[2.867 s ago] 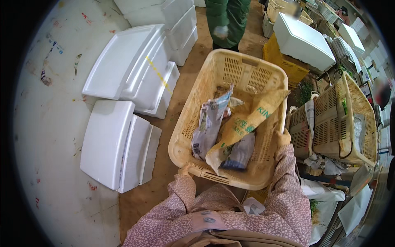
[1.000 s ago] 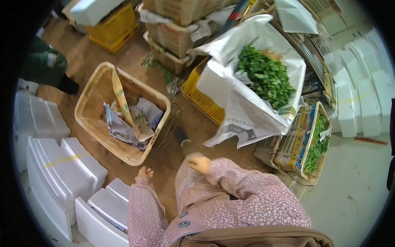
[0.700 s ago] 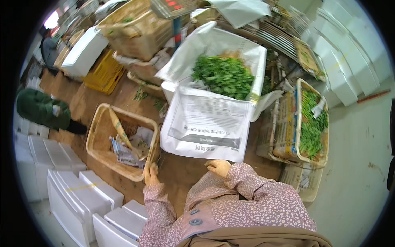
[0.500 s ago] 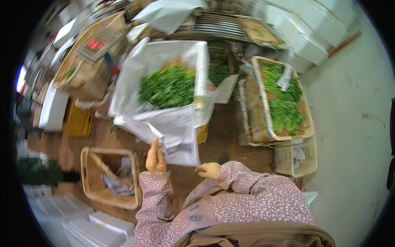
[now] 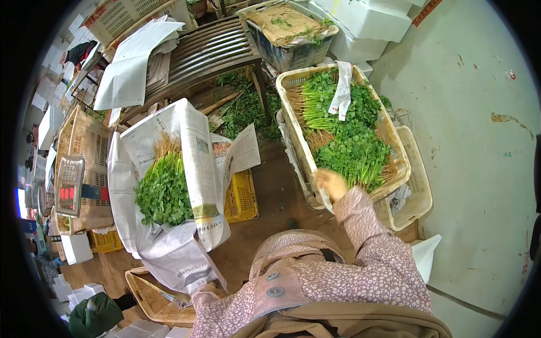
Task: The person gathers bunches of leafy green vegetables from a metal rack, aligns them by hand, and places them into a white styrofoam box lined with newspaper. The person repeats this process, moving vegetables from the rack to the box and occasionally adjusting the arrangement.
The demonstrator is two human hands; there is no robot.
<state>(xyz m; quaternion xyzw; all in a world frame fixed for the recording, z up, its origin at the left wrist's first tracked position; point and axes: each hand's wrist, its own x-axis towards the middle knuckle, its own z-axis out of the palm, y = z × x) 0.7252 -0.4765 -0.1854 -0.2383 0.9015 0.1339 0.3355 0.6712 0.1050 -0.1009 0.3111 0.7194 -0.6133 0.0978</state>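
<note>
My right hand is at the near left corner of a cream plastic crate, over its rim and beside the greens; its fingers are blurred. Leafy cilantro with pale roots fills this crate, and a white paper strip lies on top. To the left, a box lined with newspaper holds a bunch of cilantro, roots at the far side. My left hand is low, by the near newspaper flap. Sleeve and paper hide most of its fingers.
A scale with a red display stands left of the lined box. A slatted metal rack is beyond. Yellow crates sit on the brown floor; white foam boxes stand at the wall. A person's dark green sleeve shows lower left.
The view has turned right. My right hand has moved from in front of my body to the cilantro crate. My left hand has dropped lower, near the newspaper flap.
</note>
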